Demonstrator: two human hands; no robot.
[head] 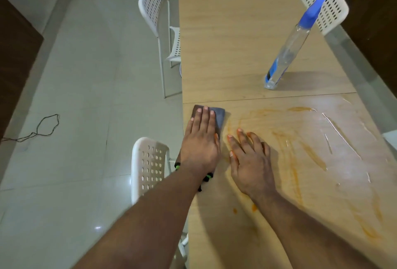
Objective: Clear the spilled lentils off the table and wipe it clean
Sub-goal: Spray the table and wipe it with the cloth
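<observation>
Pale tiled floor on the left with a loose black cable (40, 128), then two white perforated chairs, one far (151, 2) and one near (149, 166) tucked against the table edge. Wooden table (225, 32) runs up the middle-right. My left hand (200, 140) lies flat on a grey cloth (219, 116) at the table's left edge, fingers straight and close together, palm pressing down, forearm coming in from lower left. Cloth looks soft, thin and light, probably folded; it should bunch and slide easily, so I'd keep a flat palm on its middle to drag it, or pinch a free corner to lift. Something black and green (206, 179) sticks out under my wrist, can't tell what. My right hand (250, 161) rests palm-down on bare wood just beside the cloth, fingers straight and slightly spread, holding nothing. Right of it, orange smears (294, 174) and wet streaks (341, 133) cover the near table; small orange blobs (254, 207) sit near my right forearm. No whole lentils visible, only residue, which looks wet and slick, so likely several passes needed. Further back, a clear spray bottle (290, 49) with blue trigger stands upright, well apart from both hands; a third white chair (330, 9) sits behind it.
</observation>
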